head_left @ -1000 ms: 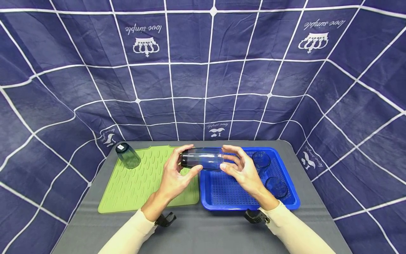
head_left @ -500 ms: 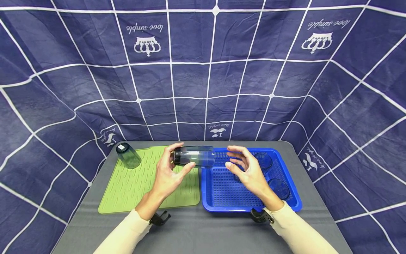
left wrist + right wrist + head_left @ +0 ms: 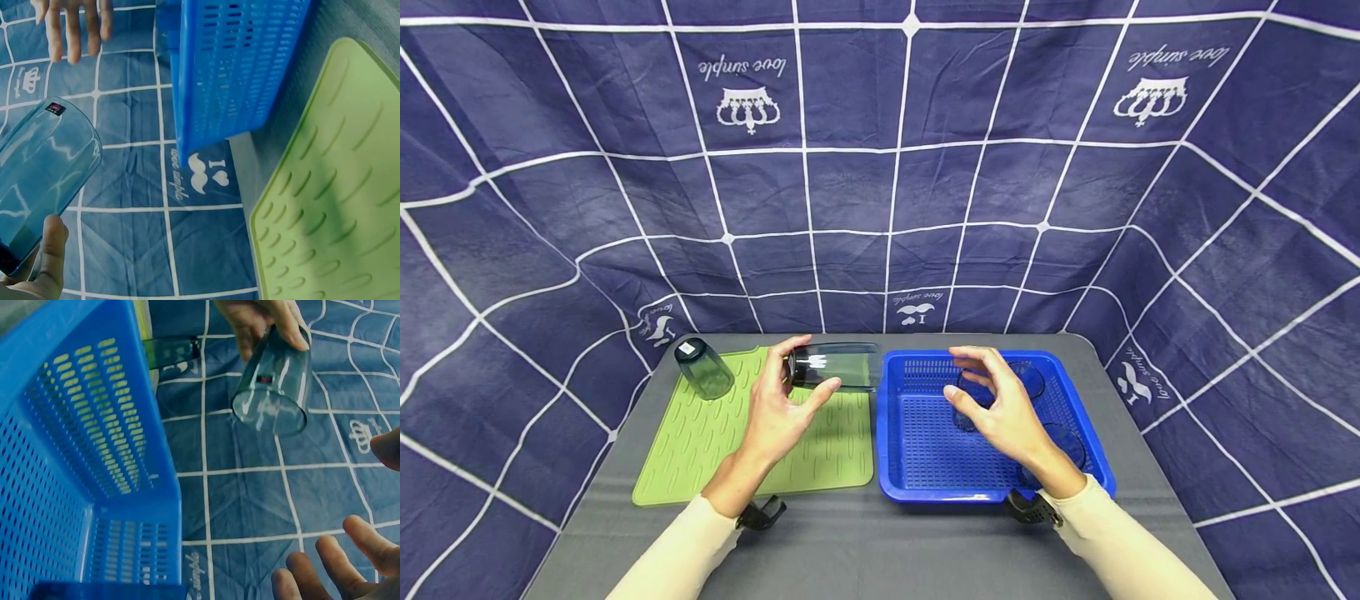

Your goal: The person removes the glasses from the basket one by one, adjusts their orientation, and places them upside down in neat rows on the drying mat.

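The left hand (image 3: 778, 412) gripped a tumbler (image 3: 841, 367) sideways, not yet set down; the right hand (image 3: 1006, 417), loosely curved and apart from it over the blue basket (image 3: 940, 495), held nothing. One inverted glass (image 3: 706, 372) on the green mat (image 3: 752, 458), left of both hands, looked done; the basket's glasses (image 3: 1070, 440), below the right hand, seemed left to do.

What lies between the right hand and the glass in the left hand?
Only air: in the head view, the held glass and the right hand are apart, with part of the blue basket showing behind the gap.
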The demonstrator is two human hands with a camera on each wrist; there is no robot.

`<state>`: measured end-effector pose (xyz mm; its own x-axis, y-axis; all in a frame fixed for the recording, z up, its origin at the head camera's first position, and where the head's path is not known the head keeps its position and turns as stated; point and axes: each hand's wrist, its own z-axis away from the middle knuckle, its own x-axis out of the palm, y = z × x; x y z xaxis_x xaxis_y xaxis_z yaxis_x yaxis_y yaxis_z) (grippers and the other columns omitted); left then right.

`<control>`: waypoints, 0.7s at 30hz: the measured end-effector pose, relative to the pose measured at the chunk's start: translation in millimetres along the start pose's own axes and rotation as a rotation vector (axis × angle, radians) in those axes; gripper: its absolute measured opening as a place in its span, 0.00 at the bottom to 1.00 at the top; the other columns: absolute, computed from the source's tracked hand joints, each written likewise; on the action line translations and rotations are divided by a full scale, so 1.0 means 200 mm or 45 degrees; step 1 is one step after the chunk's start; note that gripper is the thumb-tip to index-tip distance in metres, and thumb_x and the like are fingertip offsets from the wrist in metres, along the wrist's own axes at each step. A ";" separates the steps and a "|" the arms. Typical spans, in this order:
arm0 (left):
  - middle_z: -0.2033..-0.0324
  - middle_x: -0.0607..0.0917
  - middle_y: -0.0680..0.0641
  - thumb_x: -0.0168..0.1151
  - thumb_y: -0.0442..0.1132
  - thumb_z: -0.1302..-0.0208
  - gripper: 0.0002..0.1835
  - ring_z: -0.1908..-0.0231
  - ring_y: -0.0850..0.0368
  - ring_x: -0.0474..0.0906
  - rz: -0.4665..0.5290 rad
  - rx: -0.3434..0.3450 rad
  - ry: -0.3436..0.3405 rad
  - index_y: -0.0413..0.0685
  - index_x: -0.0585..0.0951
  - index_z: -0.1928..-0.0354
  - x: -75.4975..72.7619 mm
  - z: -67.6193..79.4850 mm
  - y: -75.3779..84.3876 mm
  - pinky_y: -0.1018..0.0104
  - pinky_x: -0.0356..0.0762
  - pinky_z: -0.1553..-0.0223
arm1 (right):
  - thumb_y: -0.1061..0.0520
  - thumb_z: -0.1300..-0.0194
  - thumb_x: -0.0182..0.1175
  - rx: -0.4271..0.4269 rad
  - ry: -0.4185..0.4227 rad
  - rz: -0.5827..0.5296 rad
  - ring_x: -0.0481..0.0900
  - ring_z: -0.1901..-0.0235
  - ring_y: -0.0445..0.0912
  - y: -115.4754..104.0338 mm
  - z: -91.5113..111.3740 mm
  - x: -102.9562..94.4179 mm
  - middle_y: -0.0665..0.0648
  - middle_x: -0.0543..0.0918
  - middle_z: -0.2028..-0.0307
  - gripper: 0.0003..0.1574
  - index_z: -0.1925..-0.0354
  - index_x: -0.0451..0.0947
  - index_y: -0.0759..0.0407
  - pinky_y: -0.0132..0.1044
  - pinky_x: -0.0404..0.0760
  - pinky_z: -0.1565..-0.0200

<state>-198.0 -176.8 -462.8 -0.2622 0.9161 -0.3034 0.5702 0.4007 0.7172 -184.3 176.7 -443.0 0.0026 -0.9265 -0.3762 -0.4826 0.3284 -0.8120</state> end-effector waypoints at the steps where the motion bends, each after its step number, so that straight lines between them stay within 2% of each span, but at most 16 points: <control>1: 0.43 0.90 0.41 0.89 0.31 0.37 0.43 0.55 0.65 0.86 -0.001 0.003 0.003 0.47 0.79 0.22 -0.01 0.00 -0.01 0.79 0.83 0.60 | 0.64 0.25 0.76 -0.002 0.004 0.015 0.85 0.29 0.46 0.01 0.00 -0.01 0.59 0.85 0.28 0.32 0.26 0.82 0.57 0.41 0.87 0.25; 5: 0.42 0.89 0.41 0.89 0.31 0.37 0.43 0.53 0.63 0.86 0.002 -0.012 0.012 0.47 0.79 0.21 -0.03 0.00 -0.02 0.80 0.84 0.57 | 0.63 0.25 0.77 -0.003 0.019 0.078 0.86 0.30 0.53 0.03 0.01 -0.04 0.58 0.86 0.29 0.33 0.27 0.83 0.56 0.39 0.87 0.26; 11: 0.41 0.89 0.37 0.90 0.30 0.39 0.45 0.54 0.65 0.84 -0.041 -0.007 0.038 0.47 0.79 0.21 -0.06 0.01 -0.04 0.84 0.80 0.57 | 0.62 0.26 0.78 -0.026 0.037 0.158 0.86 0.31 0.62 0.05 0.02 -0.08 0.60 0.87 0.30 0.33 0.27 0.84 0.56 0.35 0.86 0.27; 16: 0.41 0.88 0.36 0.90 0.32 0.38 0.45 0.54 0.61 0.84 -0.081 -0.023 0.052 0.46 0.79 0.20 -0.08 0.01 -0.06 0.84 0.80 0.57 | 0.61 0.26 0.79 -0.040 0.060 0.241 0.87 0.33 0.59 0.07 0.03 -0.11 0.60 0.88 0.31 0.33 0.27 0.85 0.54 0.28 0.83 0.29; 21: 0.42 0.88 0.41 0.90 0.36 0.36 0.44 0.54 0.60 0.80 -0.177 -0.054 0.055 0.50 0.79 0.20 -0.11 0.01 -0.09 0.82 0.76 0.58 | 0.61 0.28 0.80 -0.039 0.057 0.311 0.87 0.34 0.57 0.08 0.05 -0.16 0.60 0.88 0.32 0.34 0.27 0.85 0.58 0.28 0.82 0.29</control>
<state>-200.7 -204.2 -469.2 -0.3700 0.8499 -0.3750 0.4931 0.5218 0.6961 -183.5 212.5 -447.9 -0.1557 -0.8278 -0.5389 -0.4907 0.5383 -0.6852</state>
